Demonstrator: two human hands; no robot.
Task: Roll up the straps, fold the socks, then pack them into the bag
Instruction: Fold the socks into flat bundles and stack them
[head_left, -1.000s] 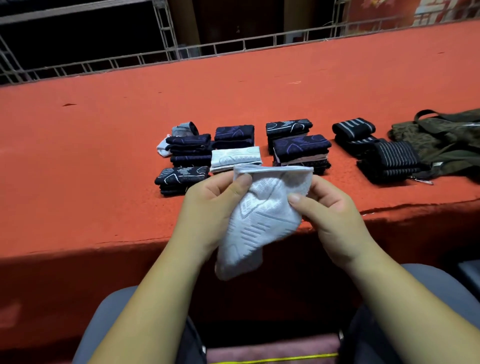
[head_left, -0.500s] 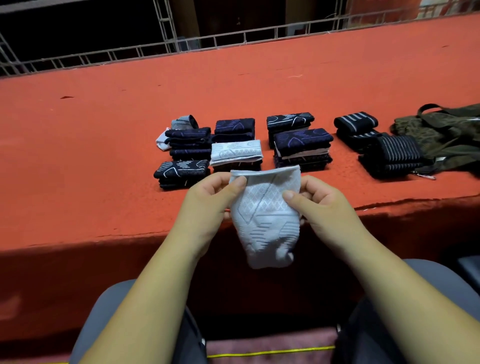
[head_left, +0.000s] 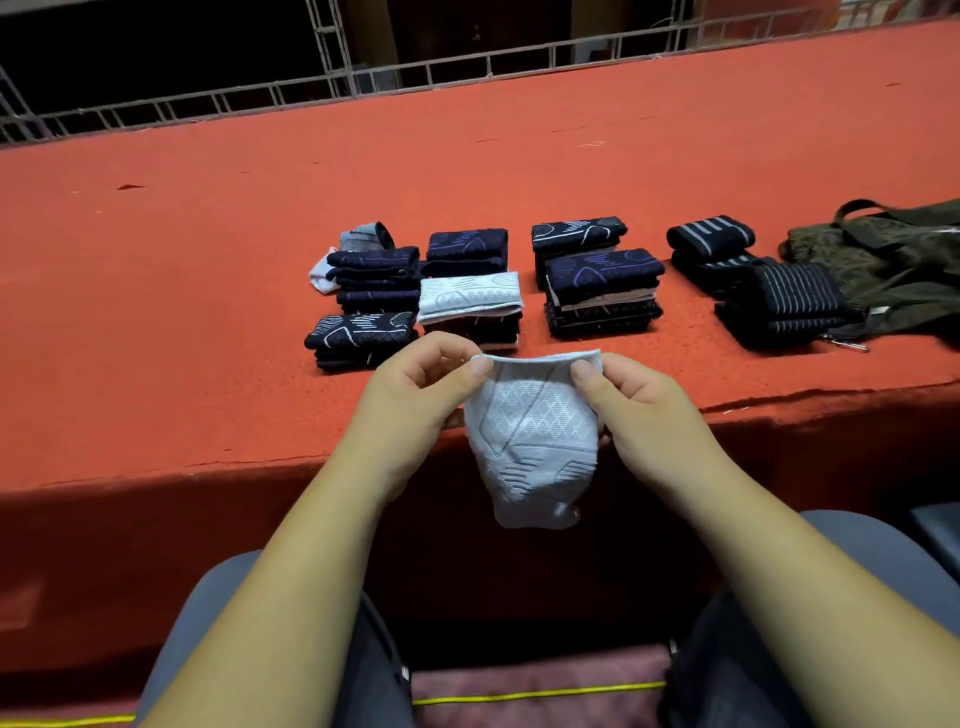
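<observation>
A white patterned sock (head_left: 535, 441) hangs over the front edge of the red table (head_left: 182, 291). My left hand (head_left: 415, 395) pinches its top left corner and my right hand (head_left: 639, 400) pinches its top right corner. Behind my hands lie several stacks of folded dark socks (head_left: 602, 291), one stack topped by a folded white sock (head_left: 470, 296). Rolled black straps with grey stripes (head_left: 779, 296) sit to the right. The olive green bag (head_left: 893, 260) lies at the far right edge.
A loose grey and white sock (head_left: 358, 239) lies behind the leftmost stack. A metal clip (head_left: 844, 343) pokes out by the straps. A metal truss rail (head_left: 363, 88) runs along the table's far side. My knees are below the table front.
The sock has been straightened from a slanted hang to a vertical one, and both hands have brought its top edge level and closer to the table edge.
</observation>
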